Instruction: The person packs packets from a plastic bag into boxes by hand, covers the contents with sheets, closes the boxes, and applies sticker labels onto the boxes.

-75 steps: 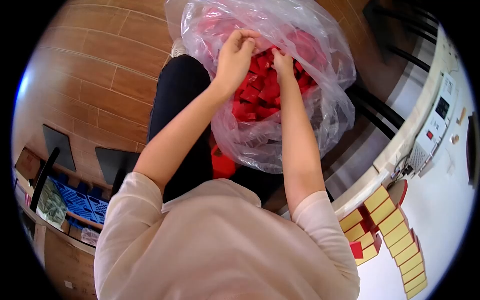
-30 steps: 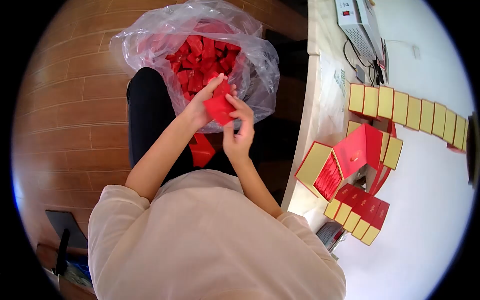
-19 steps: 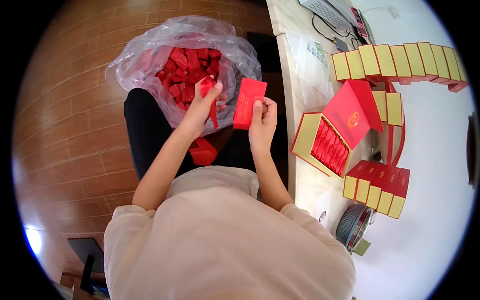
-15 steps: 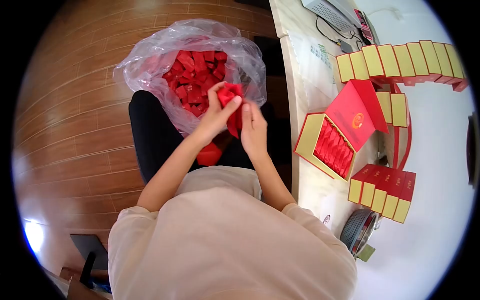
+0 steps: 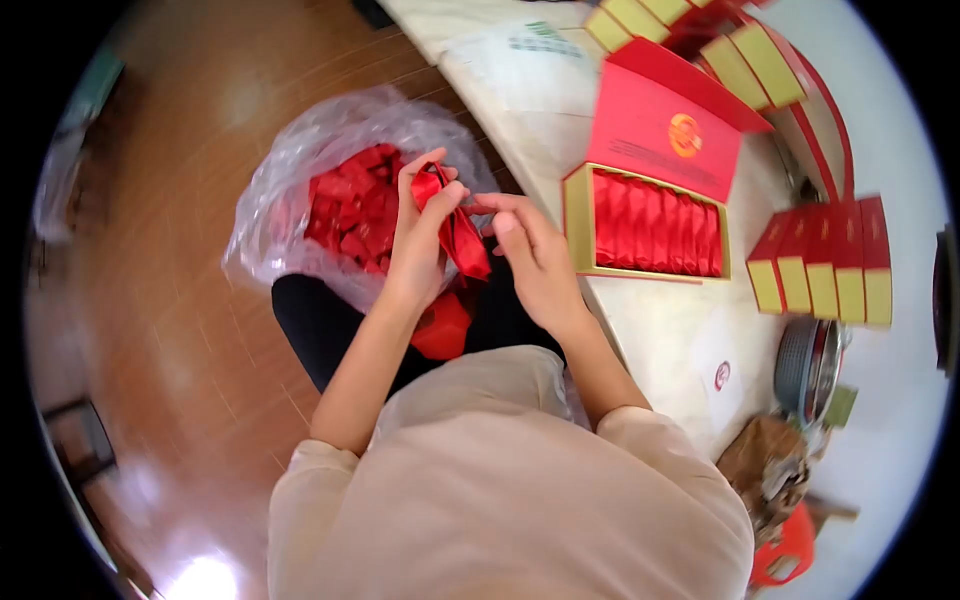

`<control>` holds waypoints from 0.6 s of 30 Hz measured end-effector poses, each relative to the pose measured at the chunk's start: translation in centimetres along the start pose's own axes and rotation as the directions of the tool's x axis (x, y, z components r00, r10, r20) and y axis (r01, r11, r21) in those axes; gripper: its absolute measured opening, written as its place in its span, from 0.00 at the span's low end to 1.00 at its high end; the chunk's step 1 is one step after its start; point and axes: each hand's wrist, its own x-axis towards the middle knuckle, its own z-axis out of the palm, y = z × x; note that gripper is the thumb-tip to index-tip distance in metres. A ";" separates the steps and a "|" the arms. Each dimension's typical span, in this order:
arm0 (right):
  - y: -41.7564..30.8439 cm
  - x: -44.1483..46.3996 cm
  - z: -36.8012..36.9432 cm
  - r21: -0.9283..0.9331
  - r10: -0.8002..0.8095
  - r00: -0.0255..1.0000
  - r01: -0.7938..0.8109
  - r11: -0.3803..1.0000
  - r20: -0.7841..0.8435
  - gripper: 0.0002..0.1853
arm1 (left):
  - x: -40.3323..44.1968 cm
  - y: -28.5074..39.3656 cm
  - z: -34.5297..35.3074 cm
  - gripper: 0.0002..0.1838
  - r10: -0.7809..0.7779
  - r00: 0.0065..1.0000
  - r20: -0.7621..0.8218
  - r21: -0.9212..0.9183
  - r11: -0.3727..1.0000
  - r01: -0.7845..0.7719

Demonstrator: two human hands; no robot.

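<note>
My left hand (image 5: pixel 420 235) is closed around several glossy red foil packets (image 5: pixel 464 245), which fan out below its thumb. My right hand (image 5: pixel 540 260) is at their right side, its fingertips pinching a red edge near the left thumb; that contact is partly hidden. Under the left hand, a clear plastic bag (image 5: pixel 262 215) holds a heap of similar red packets (image 5: pixel 350 205). To the right of my hands, an open red-and-gold box (image 5: pixel 577 225) has a row of red packets (image 5: pixel 655 225) standing in it, its lid raised.
On the pale table (image 5: pixel 640 320), several red-and-gold boxes (image 5: pixel 820 260) stand in a row, with more gold-sided boxes (image 5: pixel 755 62) behind. A grey basket (image 5: pixel 795 365) sits near the wall. A red piece (image 5: pixel 440 328) lies on my lap.
The view has turned toward the table, so the open box appears closer to my hands. The packets are now fanned in my left hand, and my right hand has shifted to their edge.
</note>
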 end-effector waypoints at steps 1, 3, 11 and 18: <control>-1.0 -0.3 -0.8 -0.119 -0.103 0.994 0.098 0.988 -0.040 0.17 | 0.1 -0.1 1.6 0.23 0.041 0.998 0.056 0.080 0.996 -0.046; -2.9 -1.0 -2.6 -0.367 -0.273 0.950 0.204 0.908 -0.148 0.24 | -0.5 0.2 5.6 0.23 0.073 0.970 0.231 0.206 0.971 -0.122; -4.4 -6.0 -15.7 -0.480 -0.268 0.732 -0.091 0.873 -0.627 0.29 | 0.8 -4.1 18.0 0.40 -0.054 0.671 0.740 0.285 0.928 -0.239; -0.8 -6.6 -26.5 -0.584 -0.405 0.550 -0.195 0.788 -0.730 0.29 | 7.6 -11.6 25.4 0.15 -0.092 0.333 0.938 0.335 0.475 -0.814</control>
